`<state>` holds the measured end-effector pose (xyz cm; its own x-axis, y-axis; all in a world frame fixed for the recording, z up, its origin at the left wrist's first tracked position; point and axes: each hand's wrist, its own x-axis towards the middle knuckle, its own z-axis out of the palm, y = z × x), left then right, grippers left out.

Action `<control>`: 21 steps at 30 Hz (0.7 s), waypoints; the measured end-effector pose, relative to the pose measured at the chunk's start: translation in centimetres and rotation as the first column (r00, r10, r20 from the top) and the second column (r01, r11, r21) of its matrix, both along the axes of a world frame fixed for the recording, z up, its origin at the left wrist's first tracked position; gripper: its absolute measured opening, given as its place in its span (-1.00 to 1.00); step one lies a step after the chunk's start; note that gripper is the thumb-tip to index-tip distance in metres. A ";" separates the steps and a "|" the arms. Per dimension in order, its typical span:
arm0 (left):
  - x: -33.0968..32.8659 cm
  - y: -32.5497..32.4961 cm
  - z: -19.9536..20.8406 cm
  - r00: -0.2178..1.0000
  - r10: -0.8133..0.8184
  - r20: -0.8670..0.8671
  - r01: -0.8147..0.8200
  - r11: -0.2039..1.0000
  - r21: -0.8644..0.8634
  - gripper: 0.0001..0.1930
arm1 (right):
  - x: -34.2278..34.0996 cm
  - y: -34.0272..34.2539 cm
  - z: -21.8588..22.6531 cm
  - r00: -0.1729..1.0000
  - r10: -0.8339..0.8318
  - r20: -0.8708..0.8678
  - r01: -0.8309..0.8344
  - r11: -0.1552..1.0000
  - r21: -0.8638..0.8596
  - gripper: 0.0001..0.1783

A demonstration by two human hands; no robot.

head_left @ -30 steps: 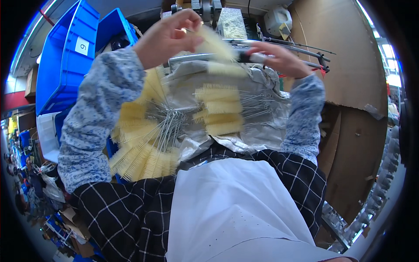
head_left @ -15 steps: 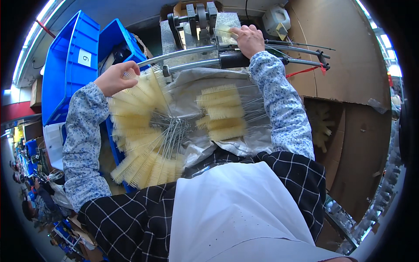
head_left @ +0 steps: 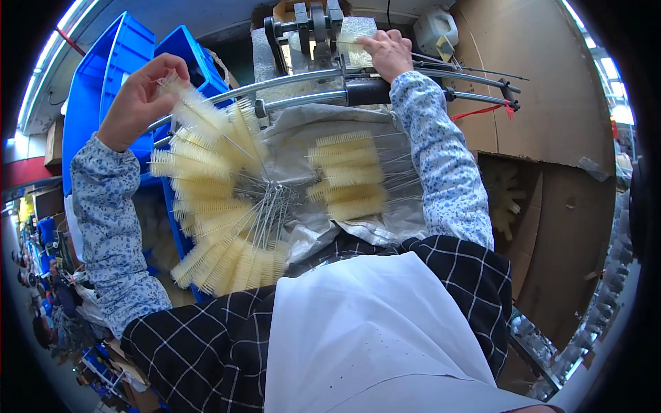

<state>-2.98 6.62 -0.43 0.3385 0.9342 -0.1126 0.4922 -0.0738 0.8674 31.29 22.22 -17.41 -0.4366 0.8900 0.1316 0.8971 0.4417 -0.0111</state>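
Observation:
My left hand [head_left: 142, 100] is closed, with thumb and fingers pinching the bristle end of a pale yellow bottle brush [head_left: 204, 118]. That brush slants above a fanned pile of similar brushes [head_left: 200, 186], whose wire handles meet at looped ends in the middle. At the machine, my right hand [head_left: 390, 55] has its fingers bent round a pale-bristled brush [head_left: 348, 45], only partly visible and blurred. A second, neater stack of brushes [head_left: 352, 175] lies on the grey-white sheet to the right of the fan, wires toward my right sleeve.
Metal rails [head_left: 296, 86] cross in front of the machine [head_left: 317, 34]. Blue bins [head_left: 110, 76] stand at the left. On the right rises a large cardboard sheet [head_left: 544, 82], with more brushes [head_left: 506, 199] in an opening below. A white jug [head_left: 436, 31] sits behind the rails.
My left hand has moved left and up from the top of the fan, and now pinches a brush's bristle end. My right hand has shifted slightly left and up at the machine.

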 end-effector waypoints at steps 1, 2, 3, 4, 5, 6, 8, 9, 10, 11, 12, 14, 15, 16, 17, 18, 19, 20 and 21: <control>0.0 0.1 0.3 1.000 -0.012 0.002 0.012 0.999 0.035 -0.75 | -0.2 0.7 -0.4 1.000 0.004 0.009 -0.004 1.000 0.011 -0.58; 0.3 0.4 0.4 1.000 -0.027 -0.006 0.027 0.998 0.065 -0.73 | -0.3 1.3 -0.7 1.000 0.012 0.028 -0.011 1.000 -0.013 -0.53; 0.7 0.6 0.4 0.999 -0.036 0.009 0.036 0.997 0.066 -0.73 | -0.1 1.8 -1.2 0.999 0.031 0.019 -0.031 1.000 0.003 -0.51; 1.0 0.7 0.4 0.999 -0.041 0.023 0.039 0.997 0.066 -0.73 | 0.0 2.2 -1.8 0.998 0.056 0.010 -0.056 0.998 0.020 -0.50; 1.3 0.8 0.4 0.998 -0.047 0.038 0.044 0.997 0.068 -0.74 | 0.3 2.5 -2.4 0.997 0.080 0.002 -0.080 0.996 0.037 -0.49; 1.5 0.7 0.4 0.999 -0.043 0.028 0.041 0.995 0.086 -0.73 | 0.9 2.8 -2.8 0.993 0.117 0.035 -0.120 0.987 0.104 -0.54; 1.6 0.2 0.5 1.000 -0.023 0.006 0.022 0.993 0.119 -0.73 | 2.0 2.0 -2.4 0.999 0.023 -0.032 -0.015 0.976 0.218 -0.57; 1.3 -0.1 0.6 0.999 -0.029 -0.024 0.031 0.994 0.102 -0.71 | 2.5 1.4 -2.1 0.997 -0.020 -0.069 0.038 0.962 0.271 -0.56; 0.9 -0.3 0.8 0.998 -0.038 -0.052 0.042 0.996 0.082 -0.69 | 3.2 1.0 -1.2 0.987 -0.144 -0.071 0.156 0.968 0.195 -0.54; 0.6 -0.4 0.9 0.996 -0.050 -0.079 0.054 0.997 0.060 -0.67 | 3.9 0.5 -0.7 0.961 -0.269 -0.061 0.275 0.954 0.118 -0.50; 0.4 -0.4 0.9 0.996 -0.047 -0.079 0.053 0.996 0.074 -0.67 | 4.6 0.3 -0.9 0.957 -0.288 -0.030 0.289 0.948 0.136 -0.54; 0.3 -0.3 1.3 0.996 -0.051 -0.079 0.060 0.992 0.108 -0.67 | 5.5 0.7 -2.0 0.949 -0.234 -0.211 0.256 0.963 0.084 -0.57; 0.3 -0.1 1.4 0.995 -0.055 -0.084 0.066 0.990 0.125 -0.67 | 5.8 0.9 -2.5 0.932 -0.206 -0.299 0.235 0.970 0.061 -0.58; 0.2 -0.1 1.6 0.994 -0.051 -0.094 0.064 0.988 0.141 -0.67 | 5.4 0.8 -2.9 0.932 -0.181 -0.315 0.232 0.964 0.132 -0.63; 0.1 -0.1 1.7 0.994 -0.047 -0.103 0.062 0.986 0.157 -0.67 | 5.1 0.8 -3.1 0.932 -0.168 -0.320 0.220 0.967 0.132 -0.64; 0.0 -0.1 1.8 0.993 -0.056 -0.099 0.072 0.985 0.159 -0.67 | 4.8 0.8 -3.2 0.933 -0.156 -0.324 0.208 0.969 0.132 -0.64; 0.1 0.0 2.0 0.993 -0.063 -0.098 0.078 0.984 0.162 -0.67 | 4.2 0.8 -3.2 0.933 -0.139 -0.331 0.193 0.972 0.134 -0.64; 0.1 -0.1 2.1 0.993 -0.069 -0.096 0.084 0.983 0.165 -0.67 | 3.6 0.7 -3.2 0.937 -0.137 -0.323 0.188 0.973 0.133 -0.65; 0.2 -0.1 2.1 0.994 -0.057 -0.093 0.075 0.978 0.193 -0.69 | 3.1 0.4 -3.1 0.940 -0.135 -0.313 0.184 0.974 0.132 -0.65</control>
